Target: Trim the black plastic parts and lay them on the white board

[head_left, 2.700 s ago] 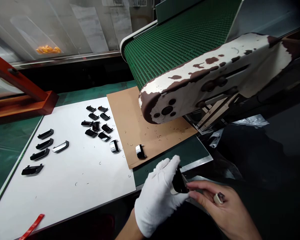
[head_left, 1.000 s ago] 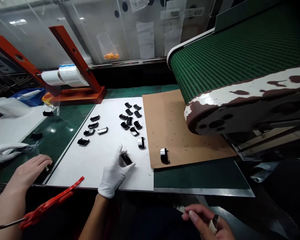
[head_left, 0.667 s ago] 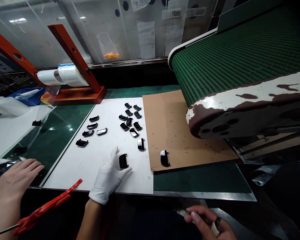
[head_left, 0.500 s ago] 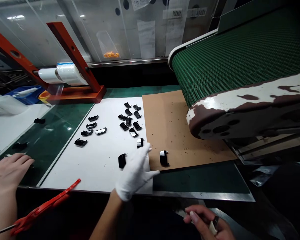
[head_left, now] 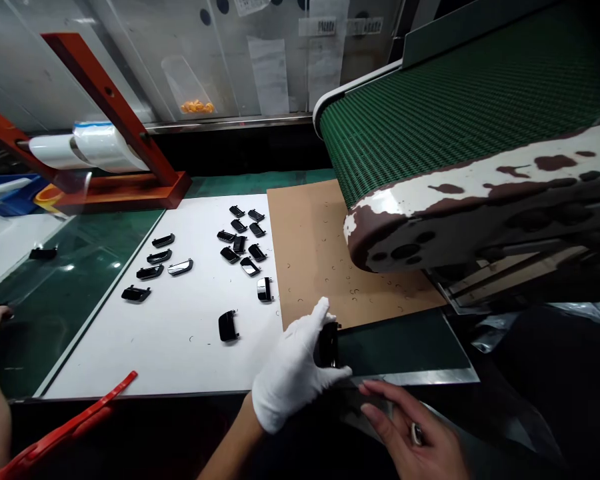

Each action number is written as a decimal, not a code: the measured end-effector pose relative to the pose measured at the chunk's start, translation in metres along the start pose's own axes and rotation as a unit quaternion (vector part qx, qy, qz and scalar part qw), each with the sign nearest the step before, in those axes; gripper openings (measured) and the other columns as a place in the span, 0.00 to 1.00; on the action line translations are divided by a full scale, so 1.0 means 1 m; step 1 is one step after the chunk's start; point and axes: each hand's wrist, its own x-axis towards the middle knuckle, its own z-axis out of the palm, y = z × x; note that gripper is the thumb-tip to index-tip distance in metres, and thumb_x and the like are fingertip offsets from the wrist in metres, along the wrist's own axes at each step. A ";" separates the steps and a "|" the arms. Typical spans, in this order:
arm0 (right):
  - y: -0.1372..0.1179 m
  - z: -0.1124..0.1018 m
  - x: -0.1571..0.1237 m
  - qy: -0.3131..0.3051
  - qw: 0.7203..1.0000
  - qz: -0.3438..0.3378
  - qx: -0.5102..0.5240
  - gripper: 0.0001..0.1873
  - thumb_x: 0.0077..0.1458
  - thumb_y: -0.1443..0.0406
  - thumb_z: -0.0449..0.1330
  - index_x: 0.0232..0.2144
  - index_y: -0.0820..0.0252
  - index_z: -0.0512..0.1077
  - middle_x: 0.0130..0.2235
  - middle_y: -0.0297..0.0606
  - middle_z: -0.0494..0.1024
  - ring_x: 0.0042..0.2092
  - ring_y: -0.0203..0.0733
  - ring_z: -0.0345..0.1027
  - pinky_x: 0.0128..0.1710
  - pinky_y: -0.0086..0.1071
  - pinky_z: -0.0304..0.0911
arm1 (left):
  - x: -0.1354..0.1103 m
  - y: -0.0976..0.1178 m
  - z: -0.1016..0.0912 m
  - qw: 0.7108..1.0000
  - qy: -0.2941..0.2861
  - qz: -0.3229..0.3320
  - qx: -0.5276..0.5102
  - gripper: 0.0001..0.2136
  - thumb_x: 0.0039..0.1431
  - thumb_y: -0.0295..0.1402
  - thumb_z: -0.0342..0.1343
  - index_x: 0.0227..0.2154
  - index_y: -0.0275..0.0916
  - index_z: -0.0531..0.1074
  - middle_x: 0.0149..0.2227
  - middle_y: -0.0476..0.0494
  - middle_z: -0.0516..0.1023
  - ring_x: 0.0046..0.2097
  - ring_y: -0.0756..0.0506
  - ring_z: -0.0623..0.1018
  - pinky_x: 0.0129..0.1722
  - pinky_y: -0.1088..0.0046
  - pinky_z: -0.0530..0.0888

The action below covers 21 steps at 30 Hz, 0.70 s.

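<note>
Glossy black part [head_left: 330, 345] is held in the gloved left hand [head_left: 295, 370], gripped between thumb and fingers; it is seen against the near edge of the brown cardboard [head_left: 310, 220] and the green worktop [head_left: 400, 350], and whether the surface is touched cannot be told. The bare right hand [head_left: 433, 460] is held just beside, in front of the worktop edge, thumb and forefinger parted by a narrow gap and the part not touched by them. A small pale-and-dark item [head_left: 417, 435] is seen at its curled fingers; whether it is gripped or worn cannot be told. Step in hand is judged to be the picking up of one part, with the right hand readied for it. For the next move, a firm left grip is called for, plus a careful closing of the right fingers on the part's free side, glossy face spared. On the white sheet [head_left: 170, 360], a single part [head_left: 227, 327] is laid nearest the left hand, a shiny-faced part [head_left: 264, 289] beyond it, a loose cluster of parts [head_left: 239, 244] farther off, and five spaced parts [head_left: 149, 272] toward the left. Small dark curls are scattered over the cardboard.
</note>
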 end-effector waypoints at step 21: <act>0.010 -0.006 0.000 -0.041 0.968 0.132 0.207 0.21 0.44 0.47 0.67 0.24 0.60 0.77 0.16 0.31 0.65 0.19 0.31 0.54 0.19 0.26 0.49 | -0.012 0.035 0.005 0.969 -0.036 -0.022 -0.243 0.61 0.32 0.35 0.77 0.66 0.52 0.43 0.57 0.40 0.71 0.57 0.35 0.73 0.57 0.56 0.70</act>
